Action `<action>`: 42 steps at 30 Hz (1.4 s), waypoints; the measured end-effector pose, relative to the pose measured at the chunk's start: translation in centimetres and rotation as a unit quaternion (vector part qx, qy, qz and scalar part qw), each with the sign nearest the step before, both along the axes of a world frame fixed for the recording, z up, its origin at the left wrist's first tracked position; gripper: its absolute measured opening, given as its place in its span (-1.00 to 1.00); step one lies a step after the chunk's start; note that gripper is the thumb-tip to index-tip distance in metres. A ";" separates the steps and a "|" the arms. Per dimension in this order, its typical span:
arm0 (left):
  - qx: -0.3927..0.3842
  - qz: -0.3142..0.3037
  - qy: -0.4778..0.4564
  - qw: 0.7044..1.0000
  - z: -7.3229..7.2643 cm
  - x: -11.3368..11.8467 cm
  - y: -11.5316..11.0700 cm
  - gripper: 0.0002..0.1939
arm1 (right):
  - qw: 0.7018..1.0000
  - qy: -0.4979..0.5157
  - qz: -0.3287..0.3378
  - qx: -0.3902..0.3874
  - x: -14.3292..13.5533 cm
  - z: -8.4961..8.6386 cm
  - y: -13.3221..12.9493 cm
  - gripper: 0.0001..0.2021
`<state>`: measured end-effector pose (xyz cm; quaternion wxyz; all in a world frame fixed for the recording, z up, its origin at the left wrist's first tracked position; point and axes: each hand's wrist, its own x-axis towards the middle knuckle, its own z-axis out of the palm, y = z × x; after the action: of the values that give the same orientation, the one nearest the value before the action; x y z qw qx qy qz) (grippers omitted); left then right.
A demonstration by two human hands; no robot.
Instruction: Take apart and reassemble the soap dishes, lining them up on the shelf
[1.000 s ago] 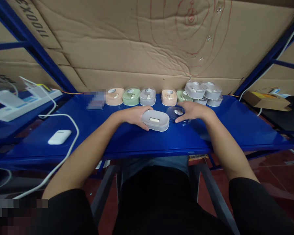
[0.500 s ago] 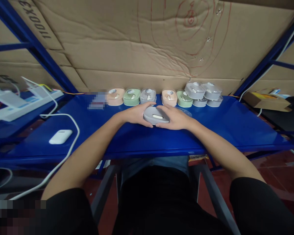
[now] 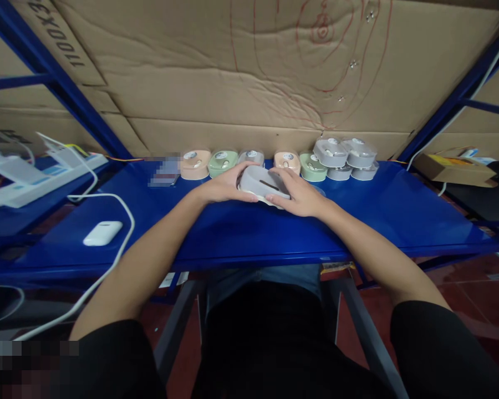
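My left hand (image 3: 224,184) is closed on the left side of a grey rounded plastic box (image 3: 260,180), thumb along the near edge. On its right side my right hand (image 3: 301,194) grips the same box, fingers over the top. The box is tilted above the table, with a dark slot in its top and a pale white edge showing underneath. Partly hidden behind my right hand, a clear plastic piece (image 3: 319,192) lies on the table.
Along the cardboard back wall stand similar boxes: peach (image 3: 195,165), green (image 3: 223,164) and grey, with a grey stack (image 3: 330,152) at the right. A white earbud case (image 3: 103,233) and a white cable (image 3: 128,221) lie left on the blue table (image 3: 378,221). A power strip (image 3: 45,180) is further left.
The grey box has risen slightly and tilted in both hands. The white piece in its slot no longer shows; the slot looks dark, and a white edge appears below.
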<state>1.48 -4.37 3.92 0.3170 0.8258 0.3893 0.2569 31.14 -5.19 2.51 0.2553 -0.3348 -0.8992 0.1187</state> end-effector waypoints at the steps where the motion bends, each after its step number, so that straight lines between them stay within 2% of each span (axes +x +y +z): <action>1: -0.005 -0.009 0.000 1.000 0.0 -0.1 0.1 0.31 | 1.000 0.008 -0.005 0.004 0.1 0.1 0.1 -0.12; 4: 0.011 -0.019 0.031 0.999 -0.1 -0.9 0.8 0.27 | 0.999 0.036 0.003 0.017 0.8 0.8 0.2 -0.12; 8: 0.050 0.037 0.145 0.987 -0.6 -2.4 1.8 0.14 | 0.997 0.009 0.073 -0.033 1.6 1.8 -0.1 0.03; 11: 0.056 0.064 0.214 0.973 -1.0 -2.9 2.3 0.05 | 0.991 -0.039 0.112 -0.069 1.4 1.8 -0.8 0.09; 15: 0.053 0.066 0.246 0.965 -1.2 -2.6 2.4 0.02 | 0.986 -0.105 0.106 -0.074 0.5 1.1 -1.3 0.16; 18: 0.052 0.073 0.252 0.964 -1.4 -2.5 2.5 0.04 | 0.987 -0.109 0.097 -0.069 0.6 1.1 -0.7 0.17; 20: 0.052 0.078 0.254 0.963 -1.4 -2.6 2.5 0.11 | 0.992 -0.086 0.070 -0.053 1.3 1.7 -0.1 -0.05; 22: 0.053 0.079 0.258 0.962 -1.3 -2.6 2.5 0.17 | 0.996 -0.082 0.001 -0.023 2.3 2.4 0.7 -0.31; 23: 0.052 0.077 0.261 0.961 -1.3 -2.7 2.4 0.19 | 0.994 -0.100 -0.044 -0.009 2.9 2.7 1.0 -0.35; 26: 0.044 0.079 0.266 0.960 -1.0 -2.6 2.2 0.26 | 0.964 -0.220 -0.143 -0.046 4.3 3.3 2.0 -0.34; 29: 0.033 0.079 0.265 0.960 -0.8 -2.4 2.0 0.32 | 0.934 -0.301 -0.154 -0.113 5.0 3.3 2.7 -0.24; 31: 0.031 0.077 0.261 0.962 -0.8 -2.4 2.1 0.32 | 0.935 -0.301 -0.153 -0.106 5.1 3.3 2.9 -0.23; 34: 0.034 0.071 0.255 0.964 -1.1 -2.6 2.4 0.25 | 0.956 -0.235 -0.166 -0.052 5.0 3.4 2.6 -0.15; 36: 0.048 0.062 0.245 0.966 -1.4 -2.7 2.6 0.14 | 0.980 -0.150 -0.131 -0.015 4.7 3.5 2.1 -0.06; 38: 0.064 0.055 0.233 0.969 -1.6 -2.8 2.8 0.05 | 0.996 -0.074 -0.045 0.005 3.8 3.4 1.2 -0.02; 40: 0.066 0.054 0.231 0.969 -1.7 -2.8 2.9 0.00 | 0.998 -0.038 0.041 0.008 2.6 3.0 0.0 -0.03; 42: 0.053 0.052 0.237 0.969 -1.6 -2.7 2.8 -0.04 | 0.995 -0.039 0.090 0.008 1.3 2.4 -1.1 -0.04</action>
<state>-1.22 -1.62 2.29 0.1573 0.8576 0.4813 0.0900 32.45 -6.27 4.94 0.2107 -0.2545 -0.9361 0.1208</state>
